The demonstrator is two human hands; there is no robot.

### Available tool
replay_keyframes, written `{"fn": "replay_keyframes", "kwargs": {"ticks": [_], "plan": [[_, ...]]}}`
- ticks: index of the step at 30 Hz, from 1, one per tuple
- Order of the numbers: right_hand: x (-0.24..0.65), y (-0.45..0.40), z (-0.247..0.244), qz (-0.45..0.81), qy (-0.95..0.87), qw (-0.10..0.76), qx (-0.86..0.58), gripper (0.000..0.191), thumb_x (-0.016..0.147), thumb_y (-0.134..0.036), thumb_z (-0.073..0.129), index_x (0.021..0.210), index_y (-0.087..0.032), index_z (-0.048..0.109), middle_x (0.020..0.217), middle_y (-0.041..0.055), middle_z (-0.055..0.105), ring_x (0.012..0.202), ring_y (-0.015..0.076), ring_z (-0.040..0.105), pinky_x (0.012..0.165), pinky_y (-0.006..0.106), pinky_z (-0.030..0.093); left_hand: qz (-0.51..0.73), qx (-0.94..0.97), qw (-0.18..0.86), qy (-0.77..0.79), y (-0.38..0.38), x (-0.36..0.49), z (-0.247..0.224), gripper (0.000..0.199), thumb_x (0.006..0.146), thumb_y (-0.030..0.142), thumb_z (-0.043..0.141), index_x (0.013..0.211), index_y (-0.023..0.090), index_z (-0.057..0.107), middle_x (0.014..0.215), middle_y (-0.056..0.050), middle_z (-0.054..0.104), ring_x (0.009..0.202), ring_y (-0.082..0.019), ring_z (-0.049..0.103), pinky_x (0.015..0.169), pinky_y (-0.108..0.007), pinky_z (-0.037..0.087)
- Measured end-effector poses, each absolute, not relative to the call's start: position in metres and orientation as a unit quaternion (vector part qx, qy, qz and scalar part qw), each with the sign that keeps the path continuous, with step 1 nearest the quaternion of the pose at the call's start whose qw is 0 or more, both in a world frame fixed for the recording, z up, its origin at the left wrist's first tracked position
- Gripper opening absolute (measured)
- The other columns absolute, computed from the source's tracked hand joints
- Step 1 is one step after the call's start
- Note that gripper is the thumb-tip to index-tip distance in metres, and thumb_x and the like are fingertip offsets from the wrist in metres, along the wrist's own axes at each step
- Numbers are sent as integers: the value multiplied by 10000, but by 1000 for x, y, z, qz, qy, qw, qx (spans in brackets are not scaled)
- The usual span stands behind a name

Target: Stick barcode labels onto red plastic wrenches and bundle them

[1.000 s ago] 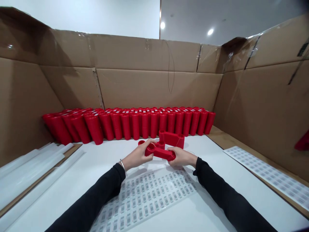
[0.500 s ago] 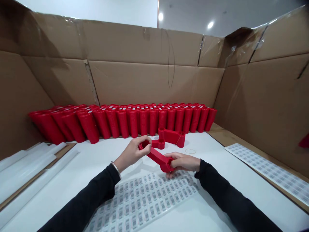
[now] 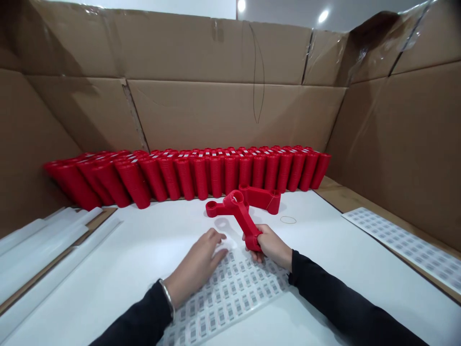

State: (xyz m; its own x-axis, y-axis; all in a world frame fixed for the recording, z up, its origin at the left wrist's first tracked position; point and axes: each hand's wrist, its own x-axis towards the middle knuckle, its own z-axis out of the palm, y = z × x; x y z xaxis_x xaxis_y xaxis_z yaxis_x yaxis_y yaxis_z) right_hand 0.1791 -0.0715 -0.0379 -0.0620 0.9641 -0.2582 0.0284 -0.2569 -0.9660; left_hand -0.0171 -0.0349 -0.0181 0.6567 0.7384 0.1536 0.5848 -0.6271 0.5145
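My right hand (image 3: 271, 244) grips the near end of a red plastic link (image 3: 245, 218), a straight bar with a hollow ring at each end. The link tilts up and away from me, its far ring raised. My left hand (image 3: 200, 262) is empty, thumb and fingers apart, just over the upper left of a sheet of small printed labels (image 3: 219, 302). Behind the held link, a smaller ringed red piece (image 3: 212, 208) is partly hidden. Beside it a stack of red links (image 3: 264, 199) lies with a thin band around it.
Many red stacks (image 3: 201, 178) stand in rows along the cardboard back wall (image 3: 216, 115). A loose rubber band (image 3: 288, 220) lies on the white table. Another label sheet (image 3: 403, 245) is at the right; white plastic strips (image 3: 46, 240) lie at the left.
My left hand has let go of the red link and moved down toward the label sheet. My right hand keeps the link, its far end now swung up and away.
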Motion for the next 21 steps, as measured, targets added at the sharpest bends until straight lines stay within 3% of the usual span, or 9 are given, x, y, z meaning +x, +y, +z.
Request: {"fn": "replay_keyframes", "kwargs": {"ticks": [4, 9, 12, 16, 21], "plan": [[173, -74, -45, 563, -459, 401, -558, 369, 539, -172, 349, 871, -114, 499, 551, -4, 489, 360, 96, 450, 306, 174, 297, 108, 899, 210, 369, -51, -16, -28, 256, 853, 340, 466, 1019, 186, 586, 1041, -78, 509, 977, -219, 482, 841, -338, 409], [170, -80, -45, 558, -459, 423, -547, 366, 562, -171, 340, 882, -113, 508, 575, -13, 480, 368, 68, 442, 319, 149, 291, 116, 878, 240, 399, -49, -14, -32, 204, 838, 328, 496, 965, 186, 569, 1013, -71, 522, 948, -210, 491, 823, -329, 431], [165, -80, -46, 563, -442, 432, -549, 307, 599, -177, 342, 858, -125, 498, 585, -16, 475, 371, 64, 438, 321, 148, 284, 141, 875, 252, 389, -47, -19, -39, 258, 865, 358, 454, 1053, 206, 544, 1059, -81, 520, 990, -213, 488, 870, -348, 436], [152, -78, -48, 580, -413, 443, -545, 261, 626, -171, 348, 842, -138, 490, 622, -13, 482, 383, 56, 431, 327, 149, 283, 171, 886, 221, 371, -39, -34, -55, 335, 849, 405, 465, 1141, 252, 528, 1090, -93, 541, 1006, -234, 513, 885, -373, 464], [139, -79, -43, 582, -405, 452, -542, 226, 638, -128, 355, 810, -133, 501, 601, -20, 472, 388, 33, 409, 352, 127, 297, 210, 899, 187, 335, -25, -52, -70, 345, 821, 404, 503, 1160, 335, 518, 1058, -54, 584, 948, -212, 569, 826, -316, 518]]}}
